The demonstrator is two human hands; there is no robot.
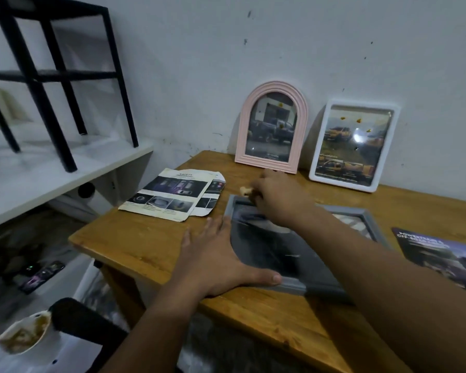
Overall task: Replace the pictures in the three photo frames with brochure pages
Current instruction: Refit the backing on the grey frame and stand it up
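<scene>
A grey photo frame (293, 285) lies flat on the wooden table (151, 246), with a dark brochure page inside it. My left hand (215, 261) rests flat on the table against the frame's left edge, thumb on its near rail. My right hand (277, 200) reaches over the frame's far left corner, fingers pinched on a small pale object (244, 190). A pink arched frame (272, 127) and a white frame (353, 145) lean on the wall, each showing a truck picture. Cut brochure pages (172, 195) lie at the table's left. A brochure (441, 254) lies at the right.
A white shelf (65, 176) with a black metal stand (51, 76) sits left of the table. Below left, on the floor, lie a dark remote-like object (42, 275) and a white bowl with food remains (24, 335). The wall stands right behind the table.
</scene>
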